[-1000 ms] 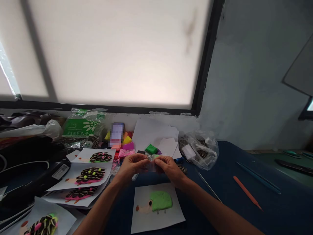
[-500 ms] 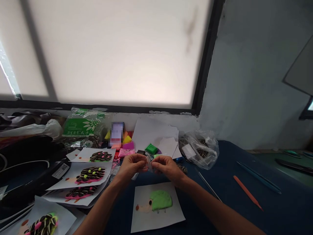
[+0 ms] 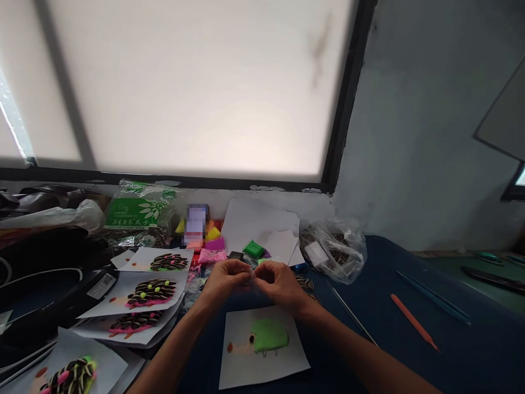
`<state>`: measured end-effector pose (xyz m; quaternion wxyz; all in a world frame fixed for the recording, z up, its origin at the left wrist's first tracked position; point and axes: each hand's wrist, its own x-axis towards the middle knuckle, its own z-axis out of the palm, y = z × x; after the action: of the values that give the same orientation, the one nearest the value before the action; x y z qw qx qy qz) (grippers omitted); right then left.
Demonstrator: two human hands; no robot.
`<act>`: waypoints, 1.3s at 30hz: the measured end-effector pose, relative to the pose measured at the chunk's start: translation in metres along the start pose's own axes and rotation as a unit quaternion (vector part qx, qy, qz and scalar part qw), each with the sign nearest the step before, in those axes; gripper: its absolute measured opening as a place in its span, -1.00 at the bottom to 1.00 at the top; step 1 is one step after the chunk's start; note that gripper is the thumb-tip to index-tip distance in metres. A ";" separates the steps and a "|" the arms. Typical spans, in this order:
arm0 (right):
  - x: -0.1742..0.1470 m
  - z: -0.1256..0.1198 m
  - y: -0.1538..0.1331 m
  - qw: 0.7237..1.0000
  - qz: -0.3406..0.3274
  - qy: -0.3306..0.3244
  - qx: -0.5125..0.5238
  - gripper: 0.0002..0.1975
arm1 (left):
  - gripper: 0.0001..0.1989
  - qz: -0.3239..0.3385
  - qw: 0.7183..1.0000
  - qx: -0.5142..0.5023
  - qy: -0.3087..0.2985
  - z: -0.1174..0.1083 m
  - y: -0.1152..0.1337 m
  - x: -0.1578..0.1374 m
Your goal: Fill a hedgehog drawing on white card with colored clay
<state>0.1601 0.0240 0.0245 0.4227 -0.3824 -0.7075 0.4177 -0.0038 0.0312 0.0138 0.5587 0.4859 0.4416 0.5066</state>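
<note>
My left hand (image 3: pixel 225 280) and my right hand (image 3: pixel 281 283) meet above the table, thumbs and forefingers pinched. Between the fingertips is a small piece of clear plastic wrapper (image 3: pixel 251 277), mostly hidden by the fingers; whether anything is in it I cannot tell. Just below lies a white paper card (image 3: pixel 238 375) with a hedgehog picture: a green clay body (image 3: pixel 269 335), a pale face, a black eye, a brown nose and two thin outlined legs. Behind my hands sits a green clay packet (image 3: pixel 253 249).
At left overlap finished hedgehog cards (image 3: pixel 176 303) covered in striped seeds. A green seed bag (image 3: pixel 135 210) stands behind them. Blank paper (image 3: pixel 258 224) and a clear bag of seeds (image 3: pixel 340 251) are at the back. An orange tool (image 3: pixel 414 322) and blue tweezers (image 3: pixel 435 297) lie right.
My fingertips have come closer together and the plastic between them shows less. The right wrist has turned slightly. The cards and tools stay where they were.
</note>
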 end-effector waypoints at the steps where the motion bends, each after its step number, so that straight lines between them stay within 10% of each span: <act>1: 0.000 0.000 0.001 1.000 -0.003 0.009 -0.008 -0.93 | -0.63 -0.002 1.000 0.000 -0.006 0.000 0.000 0.000; 27: 0.005 -0.003 0.012 0.999 -0.018 0.025 0.032 -0.89 | -0.56 -0.057 0.992 -0.098 -0.058 -0.007 0.009 -0.004; 39: -0.002 -0.005 0.004 0.988 -0.089 0.064 -0.113 -0.86 | -0.53 -0.050 0.995 -0.067 -0.056 -0.005 0.003 -0.003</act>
<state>0.1659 0.0248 0.0213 0.4568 -0.3892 -0.7528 0.2706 -0.0091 0.0288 0.0162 0.6387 0.4526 0.3987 0.4779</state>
